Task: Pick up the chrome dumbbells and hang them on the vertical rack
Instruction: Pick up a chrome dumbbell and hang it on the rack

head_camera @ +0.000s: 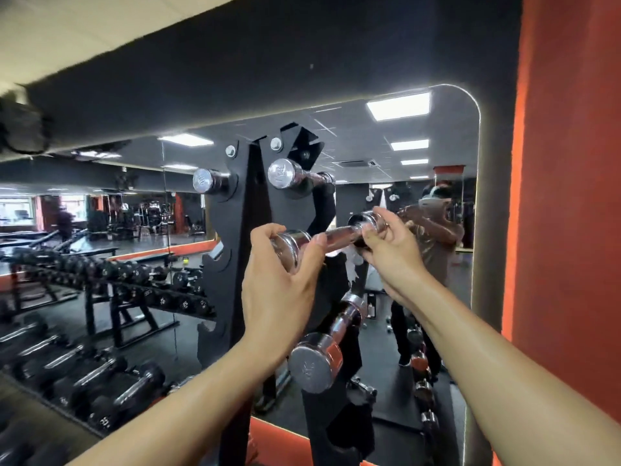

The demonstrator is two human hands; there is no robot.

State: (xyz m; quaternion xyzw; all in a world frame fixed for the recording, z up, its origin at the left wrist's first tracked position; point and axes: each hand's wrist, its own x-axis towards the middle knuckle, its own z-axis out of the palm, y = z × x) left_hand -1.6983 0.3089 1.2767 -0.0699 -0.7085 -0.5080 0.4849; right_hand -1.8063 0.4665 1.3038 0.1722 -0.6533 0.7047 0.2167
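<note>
Head view gives me both hands on one short chrome steel dumbbell (336,235), held level just in front of the tall black steel vertical rack (242,210). My left hand (279,284) curls round the near head; my right hand (391,250) clasps the far head in bent fingers. I judge this two-ended hold keeps the bar square to a free cradle. I count four chrome dumbbells: this one, an upper-left hung dumbbell (204,180), an upper-right hung dumbbell (284,173) and a lower hung dumbbell (319,354). One wall mirror (420,129) stands behind.
</note>
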